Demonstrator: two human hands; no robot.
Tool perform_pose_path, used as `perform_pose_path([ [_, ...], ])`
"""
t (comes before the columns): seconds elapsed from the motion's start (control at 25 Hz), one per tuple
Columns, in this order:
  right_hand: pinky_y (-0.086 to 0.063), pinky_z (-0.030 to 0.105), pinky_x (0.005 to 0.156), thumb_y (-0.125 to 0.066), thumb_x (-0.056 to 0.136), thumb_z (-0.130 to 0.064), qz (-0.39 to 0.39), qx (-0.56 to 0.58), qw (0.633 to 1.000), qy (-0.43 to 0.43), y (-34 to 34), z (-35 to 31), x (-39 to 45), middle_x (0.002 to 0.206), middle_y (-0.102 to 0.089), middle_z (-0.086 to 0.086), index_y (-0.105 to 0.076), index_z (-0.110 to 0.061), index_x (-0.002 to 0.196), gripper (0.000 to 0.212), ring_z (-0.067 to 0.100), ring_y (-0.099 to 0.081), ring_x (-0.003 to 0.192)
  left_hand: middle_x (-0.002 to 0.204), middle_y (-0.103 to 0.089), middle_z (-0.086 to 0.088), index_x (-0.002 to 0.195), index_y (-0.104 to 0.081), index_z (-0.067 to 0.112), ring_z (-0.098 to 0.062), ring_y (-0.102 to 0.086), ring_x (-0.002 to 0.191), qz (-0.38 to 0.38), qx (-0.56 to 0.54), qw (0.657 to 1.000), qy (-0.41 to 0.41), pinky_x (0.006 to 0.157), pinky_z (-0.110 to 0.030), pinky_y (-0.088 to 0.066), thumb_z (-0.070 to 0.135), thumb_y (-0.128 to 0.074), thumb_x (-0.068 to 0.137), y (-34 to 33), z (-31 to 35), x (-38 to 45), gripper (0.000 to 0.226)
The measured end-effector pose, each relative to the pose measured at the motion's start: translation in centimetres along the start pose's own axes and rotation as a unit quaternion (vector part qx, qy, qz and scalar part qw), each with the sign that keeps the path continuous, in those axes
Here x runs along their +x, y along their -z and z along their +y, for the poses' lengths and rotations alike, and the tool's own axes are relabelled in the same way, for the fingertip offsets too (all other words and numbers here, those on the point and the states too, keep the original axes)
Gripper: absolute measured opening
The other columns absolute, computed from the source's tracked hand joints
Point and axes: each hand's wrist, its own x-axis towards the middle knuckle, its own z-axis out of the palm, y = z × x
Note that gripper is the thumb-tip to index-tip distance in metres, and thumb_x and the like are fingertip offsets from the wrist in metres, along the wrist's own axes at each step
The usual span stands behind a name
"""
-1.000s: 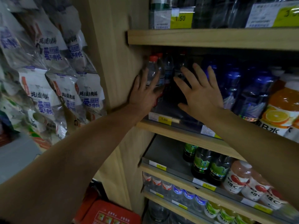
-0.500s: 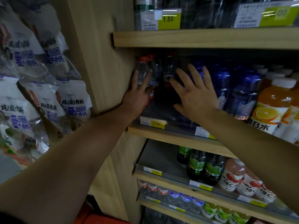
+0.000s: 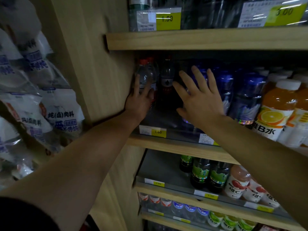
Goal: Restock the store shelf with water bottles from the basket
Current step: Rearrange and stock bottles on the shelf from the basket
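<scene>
Clear water bottles with red caps (image 3: 144,72) stand at the left end of the middle shelf (image 3: 176,148), against the wooden side panel. My left hand (image 3: 140,100) lies on the front bottle with straight fingers touching it. A darker red-capped bottle (image 3: 167,75) stands just to their right. My right hand (image 3: 199,99) is spread flat with straight fingers in front of the blue-capped bottles (image 3: 225,84), holding nothing. The basket is not clearly in view.
Orange drink bottles (image 3: 276,110) stand at the shelf's right. Green-labelled and pink bottles (image 3: 216,177) fill the shelf below, small bottles the one under it. Bagged goods (image 3: 61,117) hang on the left. The upper shelf (image 3: 200,39) overhangs the hands.
Both hands have stayed on the middle shelf with fingers straight. The view has shifted a little; my left hand's fingers lie slightly lower on the front water bottle.
</scene>
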Motion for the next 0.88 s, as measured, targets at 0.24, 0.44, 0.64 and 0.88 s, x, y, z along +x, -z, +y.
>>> perform_pose_path([
  [0.24, -0.009, 0.061, 0.118, -0.078, 0.072, -0.047, 0.015, 0.014, 1.000, -0.022, -0.1, 0.3, -0.5, 0.157, -0.031, 0.012, -0.046, -0.018, 0.145, 0.085, 0.042, -0.017, 0.146, 0.162, -0.025, -0.006, 0.133, -0.057, 0.016, -0.052, -0.019, 0.144, 0.037, 0.010, 0.999, -0.005, 0.077, -0.040, -0.057, 0.004, -0.070, 0.082, -1.4, -0.2, 0.4, 0.054],
  [0.44, -0.009, 0.062, 0.118, -0.077, 0.073, -0.047, 0.003, 0.026, 1.000, -0.018, 0.5, 0.6, -0.5, 0.158, -0.030, 0.012, -0.044, -0.018, 0.146, 0.085, 0.042, -0.017, 0.147, 0.166, -0.002, -0.003, 0.143, -0.043, 0.019, -0.048, 0.007, 0.147, -0.049, -0.030, 0.998, 0.003, 0.111, -0.050, -0.037, 0.022, -0.070, 0.087, -1.0, 0.0, 0.4, 0.063],
  [0.64, -0.004, 0.060, 0.119, -0.071, 0.078, -0.050, -0.020, 0.047, 0.999, -0.007, 1.8, 0.7, -0.7, 0.160, -0.023, 0.010, -0.036, -0.021, 0.150, 0.085, 0.041, -0.009, 0.148, 0.165, -0.004, -0.004, 0.149, -0.036, 0.024, -0.042, 0.004, 0.149, -0.133, -0.075, 0.988, 0.007, 0.118, -0.055, -0.019, 0.054, -0.067, 0.079, 2.0, 0.5, 0.1, 0.082],
  [0.88, 0.005, 0.057, 0.118, -0.064, 0.084, -0.052, -0.036, 0.096, 0.995, 0.011, 4.5, 0.0, -1.3, 0.163, -0.015, 0.008, -0.028, -0.022, 0.153, 0.084, 0.038, -0.001, 0.150, 0.160, -0.026, -0.013, 0.151, -0.030, 0.030, -0.036, -0.028, 0.143, -0.147, -0.149, 0.976, 0.056, 0.113, -0.051, -0.030, 0.066, -0.050, 0.075, 7.0, 1.4, -3.6, 0.087],
])
